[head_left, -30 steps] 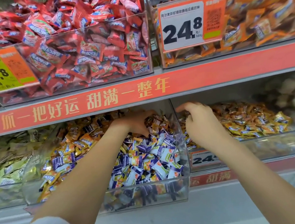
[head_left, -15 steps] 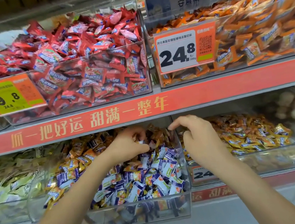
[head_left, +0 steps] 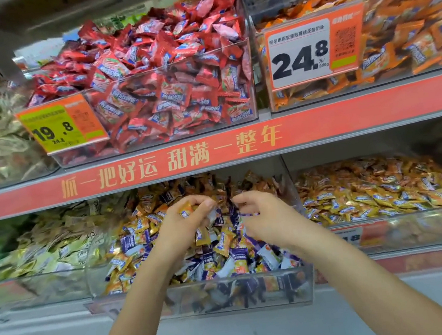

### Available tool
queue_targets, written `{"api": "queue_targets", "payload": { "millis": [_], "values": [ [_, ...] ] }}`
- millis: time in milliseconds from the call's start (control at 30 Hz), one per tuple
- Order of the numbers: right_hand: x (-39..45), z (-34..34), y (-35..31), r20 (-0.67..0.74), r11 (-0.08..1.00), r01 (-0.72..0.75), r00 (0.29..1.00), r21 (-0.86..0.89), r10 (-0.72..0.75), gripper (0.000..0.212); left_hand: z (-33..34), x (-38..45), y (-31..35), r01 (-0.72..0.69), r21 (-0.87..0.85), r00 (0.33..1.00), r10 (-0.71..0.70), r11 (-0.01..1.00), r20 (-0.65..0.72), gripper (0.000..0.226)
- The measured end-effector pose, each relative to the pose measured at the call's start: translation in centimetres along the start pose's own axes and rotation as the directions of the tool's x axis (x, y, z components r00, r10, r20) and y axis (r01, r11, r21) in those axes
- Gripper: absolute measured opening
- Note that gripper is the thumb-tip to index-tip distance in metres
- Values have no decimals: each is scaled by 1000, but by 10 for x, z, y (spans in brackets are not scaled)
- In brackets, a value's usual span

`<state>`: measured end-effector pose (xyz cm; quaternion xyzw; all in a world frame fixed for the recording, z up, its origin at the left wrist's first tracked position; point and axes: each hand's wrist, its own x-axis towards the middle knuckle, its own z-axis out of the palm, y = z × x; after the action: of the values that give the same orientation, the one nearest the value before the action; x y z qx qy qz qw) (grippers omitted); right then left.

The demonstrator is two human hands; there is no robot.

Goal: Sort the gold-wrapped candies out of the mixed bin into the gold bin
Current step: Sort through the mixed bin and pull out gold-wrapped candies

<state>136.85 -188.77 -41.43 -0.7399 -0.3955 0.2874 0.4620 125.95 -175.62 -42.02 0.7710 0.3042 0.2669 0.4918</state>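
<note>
The clear mixed bin (head_left: 238,296) on the lower shelf holds purple-white and gold-wrapped candies heaped together. My left hand (head_left: 185,224) hovers over its middle and pinches a gold-wrapped candy (head_left: 185,210) between thumb and fingers. My right hand (head_left: 262,218) is just to the right of it, over the same bin, fingers curled; a thin purple wrapper edge shows at its fingertips, blurred. The gold bin (head_left: 405,228), full of gold-wrapped candies (head_left: 384,191), stands directly right of the mixed bin behind a clear divider.
A red shelf strip (head_left: 212,154) with gold lettering runs just above the hands. Above it sit a bin of red candies (head_left: 155,92) and a bin of orange candies (head_left: 406,33), each with a price tag. A bin of pale wrapped sweets (head_left: 38,251) lies at the lower left.
My right hand has moved left from the gold bin's edge to over the mixed bin. My left hand has lifted out of the pile with a gold candy. The camera has tilted up.
</note>
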Motion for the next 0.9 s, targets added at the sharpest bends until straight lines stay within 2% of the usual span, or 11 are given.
{"api": "queue_targets", "payload": {
  "millis": [67, 167, 267, 333, 400, 533, 633, 800, 900],
  "values": [
    [4, 9, 0, 75, 916, -157, 987, 370, 139, 45, -2, -1, 0, 39, -57, 999, -38, 998, 18, 17],
    [11, 16, -1, 127, 589, -279, 950, 758, 286, 41, 2, -5, 3, 107, -167, 989, -88, 980, 117, 26],
    [12, 21, 2, 236, 299, -327, 923, 897, 303, 40, 17, -7, 12, 91, -141, 996, -86, 986, 39, 27],
    [7, 24, 1, 303, 184, -355, 917, 917, 261, 37, 31, -7, 19, 49, -118, 999, -51, 992, -12, 24],
    [5, 26, -2, 341, 93, -368, 914, 925, 220, 37, 43, -8, 21, 16, -181, 1000, -14, 983, 9, 19],
    [10, 26, 4, 313, -32, -315, 918, 949, 243, 40, 52, -9, 21, 9, -379, 990, 45, 925, 133, 42],
    [13, 25, 10, 294, -8, -302, 921, 953, 256, 38, 46, -8, 22, 42, -472, 981, 54, 881, 188, 51],
    [13, 18, 8, 263, -49, -260, 917, 964, 300, 37, 30, -5, 18, 51, -437, 987, 20, 898, 158, 48],
    [11, 16, 6, 256, -60, -249, 917, 967, 306, 31, 22, -6, 20, 43, -457, 998, -15, 888, 65, 41]
  ]
}}
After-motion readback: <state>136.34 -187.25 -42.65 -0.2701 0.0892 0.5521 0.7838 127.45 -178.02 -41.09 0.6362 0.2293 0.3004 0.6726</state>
